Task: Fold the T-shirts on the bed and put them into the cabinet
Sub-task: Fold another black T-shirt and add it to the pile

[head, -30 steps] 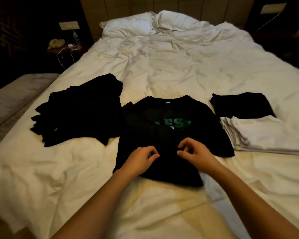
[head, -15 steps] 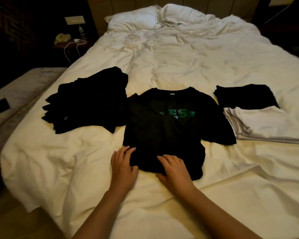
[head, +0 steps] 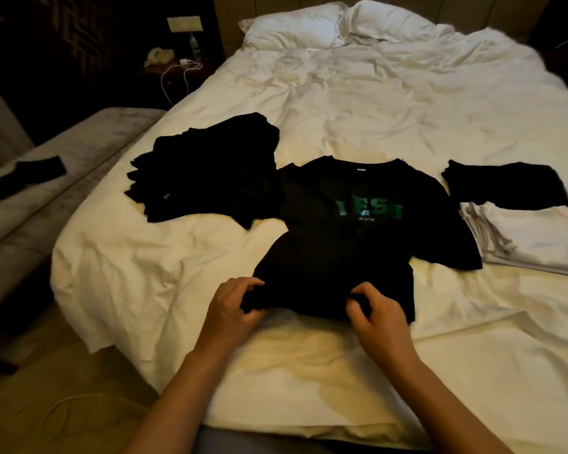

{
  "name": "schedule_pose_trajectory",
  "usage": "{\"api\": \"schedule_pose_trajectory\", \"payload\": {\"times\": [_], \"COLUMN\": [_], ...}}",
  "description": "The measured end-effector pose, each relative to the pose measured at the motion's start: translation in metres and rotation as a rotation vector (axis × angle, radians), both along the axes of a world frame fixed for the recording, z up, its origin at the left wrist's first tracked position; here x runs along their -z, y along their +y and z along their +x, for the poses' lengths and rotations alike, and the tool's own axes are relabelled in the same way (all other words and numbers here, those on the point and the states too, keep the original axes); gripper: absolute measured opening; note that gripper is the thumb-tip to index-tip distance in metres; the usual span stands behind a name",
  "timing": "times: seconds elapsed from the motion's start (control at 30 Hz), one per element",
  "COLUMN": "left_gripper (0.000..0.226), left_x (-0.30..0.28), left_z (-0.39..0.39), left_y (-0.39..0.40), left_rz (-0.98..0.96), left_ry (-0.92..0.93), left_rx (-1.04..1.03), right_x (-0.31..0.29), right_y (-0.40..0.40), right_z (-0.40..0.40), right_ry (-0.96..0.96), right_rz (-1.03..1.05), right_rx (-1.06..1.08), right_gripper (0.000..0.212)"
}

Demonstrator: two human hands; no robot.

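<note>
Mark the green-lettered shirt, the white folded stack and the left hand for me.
green-lettered shirt (head: 338, 257): head view, plain chest fabric below the print.
white folded stack (head: 535, 237): head view, top layer.
left hand (head: 232, 306): head view, back of hand, gripping the hem.

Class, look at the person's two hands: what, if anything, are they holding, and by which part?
Both the left hand and right hand grip the black T-shirt at its bottom hem, one near each lower corner.

A rumpled white bed filled the frame; two pillows lay top centre; a black T-shirt lay centre, a black pile left, folded black and white stacks right.
</note>
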State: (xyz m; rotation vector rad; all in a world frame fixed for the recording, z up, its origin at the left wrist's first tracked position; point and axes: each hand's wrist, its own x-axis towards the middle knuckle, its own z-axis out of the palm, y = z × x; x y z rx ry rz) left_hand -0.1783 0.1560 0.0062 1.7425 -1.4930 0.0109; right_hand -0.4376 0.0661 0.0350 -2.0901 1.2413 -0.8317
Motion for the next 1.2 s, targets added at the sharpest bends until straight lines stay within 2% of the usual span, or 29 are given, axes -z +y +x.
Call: {"api": "schedule_pose_trajectory", "payload": {"times": [0.07, 0.17, 0.23, 0.3, 0.37, 0.43, 0.47, 0.53, 0.57, 0.63, 0.7, 0.77, 0.83, 0.9, 0.97, 1.03, 1.1, 1.2], "left_gripper": [0.024, 0.013, 0.013, 0.019, 0.025, 0.025, 0.02, 0.01, 0.022, 0.033, 0.026, 0.025, 0.022, 0.019, 0.028, 0.031, 0.023, 0.029], "left_x": [-0.001, 0.007, 0.017, 0.018, 0.011, 0.003, 0.001, -0.005, -0.01, -0.013, -0.018, -0.02, -0.023, -0.027, -0.022, -0.014, -0.004, -0.005], "left_z": [0.002, -0.002, -0.002, -0.003, -0.007, -0.011, -0.011, -0.006, -0.003, 0.0, -0.002, -0.001, 0.001, 0.003, 0.005, 0.007, 0.012, 0.018], "left_y": [0.009, 0.024, 0.031, 0.038, 0.039, 0.031, 0.024, 0.01, 0.004, -0.007, -0.011, -0.011, -0.007, -0.002, 0.004, 0.009, 0.014, 0.017], "left_rz": [-0.037, -0.005, 0.057, 0.116, 0.154, 0.167, 0.2, 0.387, 0.515, 0.713, 0.796, 0.702, 0.511, 0.376, 0.392, 0.501, 0.597, 0.691], "left_ry": [-0.091, -0.121, -0.071, 0.072, 0.368, 0.637, 0.699, 0.672, 0.612, 0.511, 0.511, 0.757, 1.014, 1.126, 1.063, 0.905, 0.806, 0.853], "left_rx": [0.055, 0.124, 0.171, 0.223, 0.165, -0.053, -0.166, -0.283, -0.286, -0.22, -0.154, -0.125, -0.104, -0.098, -0.116, -0.168, -0.198, -0.074], "right_x": [0.002, 0.007, 0.013, 0.019, 0.025, 0.026, 0.025, 0.02, 0.017, 0.012, 0.008, 0.004, 0.001, 0.0, 0.0, 0.001, 0.004, 0.005], "right_y": [0.008, 0.018, 0.025, 0.032, 0.036, 0.039, 0.04, 0.04, 0.04, 0.039, 0.036, 0.034, 0.034, 0.034, 0.035, 0.035, 0.033, 0.025], "right_z": [-0.003, 0.004, 0.013, 0.022, 0.028, 0.028, 0.027, 0.023, 0.021, 0.016, 0.009, 0.001, -0.003, -0.004, 0.0, 0.007, 0.018, 0.036], "right_ry": [0.057, 0.25, 0.323, 0.384, 0.426, 0.414, 0.381, 0.325, 0.304, 0.248, 0.189, 0.159, 0.133, 0.121, 0.165, 0.274, 0.401, 0.487], "right_rz": [0.005, 0.026, -0.012, -0.025, -0.033, -0.021, 0.009, 0.062, 0.076, 0.106, 0.152, 0.203, 0.222, 0.218, 0.229, 0.265, 0.293, 0.272], "right_rx": [-0.045, -0.221, -0.346, -0.414, -0.457, -0.459, -0.441, -0.41, -0.404, -0.408, -0.419, -0.43, -0.45, -0.468, -0.495, -0.521, -0.526, -0.487], "right_gripper": [0.005, 0.03, 0.047, 0.053, 0.044, 0.033, 0.03, 0.026, 0.024, 0.018, 0.016, 0.02, 0.013, 0.012, 0.038, 0.057, 0.057, 0.047]}}
